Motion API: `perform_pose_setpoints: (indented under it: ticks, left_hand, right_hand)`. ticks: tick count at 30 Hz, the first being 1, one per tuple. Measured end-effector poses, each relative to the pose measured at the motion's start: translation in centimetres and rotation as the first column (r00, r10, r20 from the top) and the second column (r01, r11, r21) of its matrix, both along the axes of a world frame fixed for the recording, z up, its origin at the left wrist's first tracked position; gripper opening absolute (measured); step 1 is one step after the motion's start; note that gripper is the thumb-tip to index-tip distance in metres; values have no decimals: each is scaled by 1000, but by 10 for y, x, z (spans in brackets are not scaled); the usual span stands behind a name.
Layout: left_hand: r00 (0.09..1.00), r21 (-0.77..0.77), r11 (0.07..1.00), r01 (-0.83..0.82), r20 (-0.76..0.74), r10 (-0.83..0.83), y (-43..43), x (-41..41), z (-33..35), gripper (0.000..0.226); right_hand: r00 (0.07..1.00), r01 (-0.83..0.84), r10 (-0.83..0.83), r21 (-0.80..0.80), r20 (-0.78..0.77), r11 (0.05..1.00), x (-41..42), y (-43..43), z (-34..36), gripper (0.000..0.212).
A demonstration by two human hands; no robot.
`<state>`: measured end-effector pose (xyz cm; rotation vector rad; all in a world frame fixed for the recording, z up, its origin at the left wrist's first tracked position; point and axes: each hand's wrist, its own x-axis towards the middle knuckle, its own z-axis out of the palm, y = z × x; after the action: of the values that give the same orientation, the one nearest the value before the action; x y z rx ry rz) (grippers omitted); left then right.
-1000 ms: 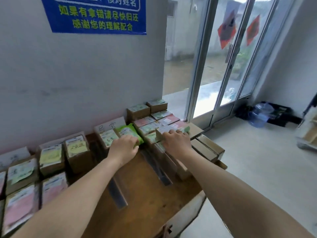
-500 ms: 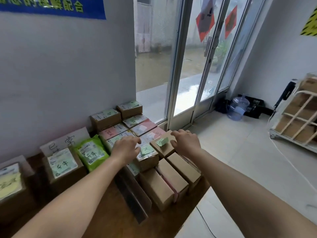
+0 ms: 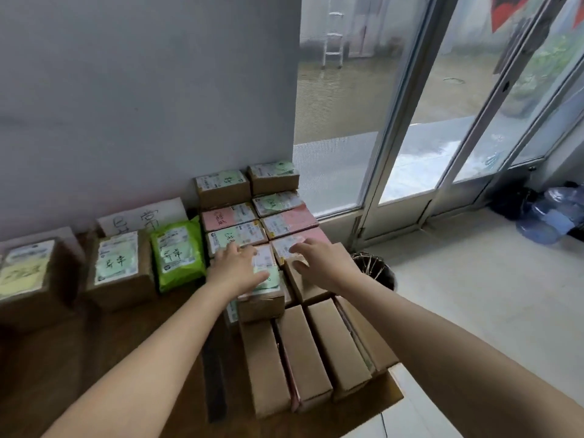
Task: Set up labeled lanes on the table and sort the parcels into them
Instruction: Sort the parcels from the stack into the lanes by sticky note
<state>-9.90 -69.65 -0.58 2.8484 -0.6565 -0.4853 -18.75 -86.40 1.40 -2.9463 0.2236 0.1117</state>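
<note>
both hands have kept to the right-hand lane since half a second ago, and the left hand point(image 3: 235, 270) now lies further over the brown box with a green note point(image 3: 262, 306). its fingers are straight and spread, flat on the box top, gripping nothing. the right hand point(image 3: 319, 263) is just beside it, fingers also stretched out and loose, the tips touching a parcel with a white label point(image 3: 282, 246). its palm is over a plain brown box point(image 3: 306, 289); whether it rests there or hovers i cannot tell.

beyond the hands the lane runs back to the wall in two columns of labelled parcels point(image 3: 240, 213), with green and pink notes on top. nearer the camera a row of plain cartons point(image 3: 316, 352) stands side by side at the edge of the desk point(image 3: 110, 343). a dark strip point(image 3: 215, 374) on the desk lies between this lane and the next. there a green pouch point(image 3: 178, 251) and a box with a pale green label point(image 3: 118, 263) lie before a handwritten card point(image 3: 142, 216) leaning on the wall. on the floor to the right are a dark bin point(image 3: 376, 270) and a blue water bottle point(image 3: 550, 216).
</note>
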Motion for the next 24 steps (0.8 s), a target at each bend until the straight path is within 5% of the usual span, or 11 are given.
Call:
perform_pose_setpoints:
  ticks: [6,10,14,18,21,24]
  left_hand:
    - [964,-226,947,-228,-190,187,6,-6,-15,44]
    - [957,-289,919,-269,-192,219,12,-5,-16,43]
    - [930,-322,888,-328,-277,243,1,0,-17,57]
    - [863,-332,842,-424,-430,265,-13,5,-24,85]
    - [920,-195,929,-314,-304,247,-26,8,-27,86]
    - [997,15,1000,-12,79,11,-47,6,-15,72]
  right_hand:
    - [987,-125,141,174,-81,977,32,8,-11,43]
    - [985,-140,148,86,-90,986,43,0,-17,41]
    - [988,55,-52,15,-147,998,48,-32,-22,48]
    - [900,364,-317,115,-301,924,36,-72,-34,69]
    - [833,517,-406,269,-375,813,28,-93,-47,90]
    - [813,559,-418,340,-406,756,17,-101,-57,94]
